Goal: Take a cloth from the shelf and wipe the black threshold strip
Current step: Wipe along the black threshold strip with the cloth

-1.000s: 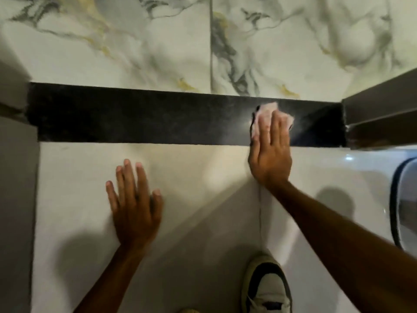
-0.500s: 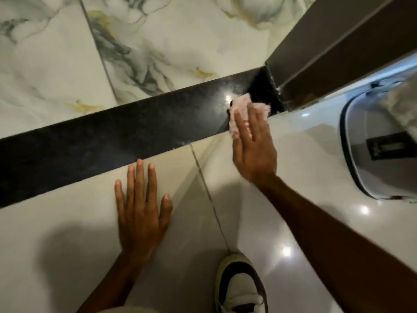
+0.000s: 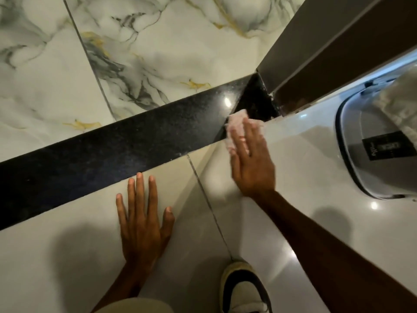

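Note:
The black threshold strip (image 3: 135, 143) runs diagonally across the floor from lower left to upper right, between marble tiles and plain pale tiles. My right hand (image 3: 250, 163) lies flat on a small pale pink cloth (image 3: 235, 123), pressing it at the strip's near edge close to its right end. Most of the cloth is hidden under my fingers. My left hand (image 3: 142, 220) rests flat on the pale floor tile just below the strip, fingers spread, holding nothing.
A brown door frame (image 3: 316, 53) stands at the strip's right end. A grey plastic bin or tub (image 3: 352, 154) sits on the floor at the right. My shoe (image 3: 243, 288) is at the bottom centre. White and gold marble tiles (image 3: 158, 41) lie beyond the strip.
My right hand has slid the cloth further right along the strip, toward the door frame, and slightly off its near edge. The view has swung and tilted. My left hand stays planted.

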The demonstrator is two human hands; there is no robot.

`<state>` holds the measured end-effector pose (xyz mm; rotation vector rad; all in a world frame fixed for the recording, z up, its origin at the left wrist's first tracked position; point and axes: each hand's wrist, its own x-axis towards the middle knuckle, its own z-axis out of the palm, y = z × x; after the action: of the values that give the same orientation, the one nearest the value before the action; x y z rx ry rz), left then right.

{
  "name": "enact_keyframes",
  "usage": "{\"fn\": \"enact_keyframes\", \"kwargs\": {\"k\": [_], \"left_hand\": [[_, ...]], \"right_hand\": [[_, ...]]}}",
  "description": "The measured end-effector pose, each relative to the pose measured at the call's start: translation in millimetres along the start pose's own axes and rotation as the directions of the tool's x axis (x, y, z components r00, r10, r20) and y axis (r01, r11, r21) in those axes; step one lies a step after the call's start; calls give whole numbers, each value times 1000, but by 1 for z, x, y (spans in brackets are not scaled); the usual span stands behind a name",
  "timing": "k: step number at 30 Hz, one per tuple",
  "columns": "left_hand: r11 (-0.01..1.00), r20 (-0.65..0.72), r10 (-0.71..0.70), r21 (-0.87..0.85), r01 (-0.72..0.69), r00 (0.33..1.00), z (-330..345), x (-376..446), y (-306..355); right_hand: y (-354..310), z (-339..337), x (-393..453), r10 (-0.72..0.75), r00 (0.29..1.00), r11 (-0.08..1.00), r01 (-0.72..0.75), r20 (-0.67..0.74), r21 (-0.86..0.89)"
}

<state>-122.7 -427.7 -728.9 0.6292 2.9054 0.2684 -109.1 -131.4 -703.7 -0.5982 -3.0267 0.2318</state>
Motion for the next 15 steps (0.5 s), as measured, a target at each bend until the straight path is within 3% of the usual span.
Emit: {"fn": "enact_keyframes", "kwargs": {"k": [7,9,12,15], "left_hand": [[1000,-31,28,13,-27,999,9,0,-2],[1000,-34,14,22,-13,999,8,-1,-3],[999,-18,10,51,-9,1000,4,-2,-3],[998,-11,10,55,-9,1000,3,0,-1]], "right_hand": [[-25,10,85,211,976,977,-212,-50,-24],[-56,17,95,113,993,994,-112,-35,12],[-85,20,58,-163,987,985,162,1,61],[-63,16,11,-232,973,969,230,13,91]]}}
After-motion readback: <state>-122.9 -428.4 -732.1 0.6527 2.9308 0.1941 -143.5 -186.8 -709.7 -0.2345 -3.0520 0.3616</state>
